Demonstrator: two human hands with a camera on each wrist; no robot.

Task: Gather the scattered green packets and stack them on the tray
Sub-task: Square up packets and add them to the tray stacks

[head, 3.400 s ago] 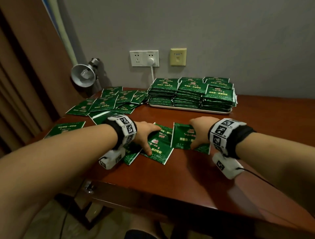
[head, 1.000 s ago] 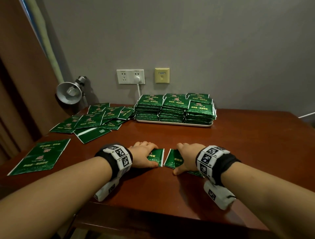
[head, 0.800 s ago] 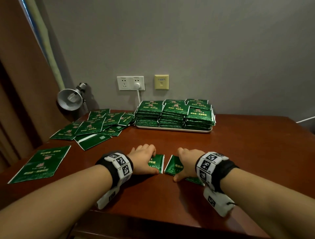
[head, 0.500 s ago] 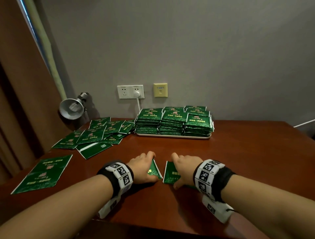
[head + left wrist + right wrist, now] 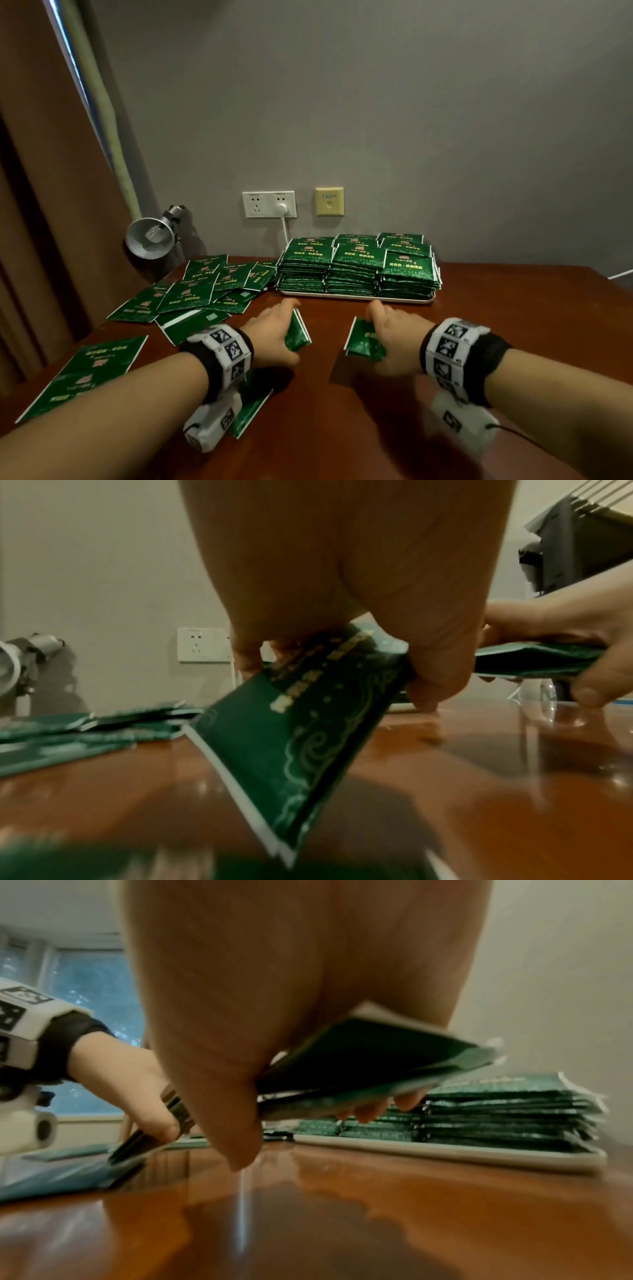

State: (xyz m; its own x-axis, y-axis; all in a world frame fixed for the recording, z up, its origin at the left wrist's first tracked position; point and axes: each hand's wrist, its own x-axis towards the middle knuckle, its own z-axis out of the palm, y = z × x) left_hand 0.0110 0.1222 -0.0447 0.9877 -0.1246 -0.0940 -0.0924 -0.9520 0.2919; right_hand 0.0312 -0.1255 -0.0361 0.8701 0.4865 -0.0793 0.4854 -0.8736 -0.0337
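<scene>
I have my left hand [image 5: 274, 337] pinching a tilted bundle of green packets [image 5: 294, 739] and my right hand [image 5: 394, 337] gripping another, probably several thick. Both hover near the tray [image 5: 356, 297]; next I must square them onto its stacks.

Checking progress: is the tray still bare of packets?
No: the tray already carries several tall stacks of green packets.

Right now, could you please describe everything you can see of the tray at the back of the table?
The tray is a flat, pale rectangle with a low rounded rim, its material unclear. It lies level on the brown table near the wall, below the socket. Stacks of green packets cover nearly all of it, so only its front edge shows. Neither hand touches it.
</scene>
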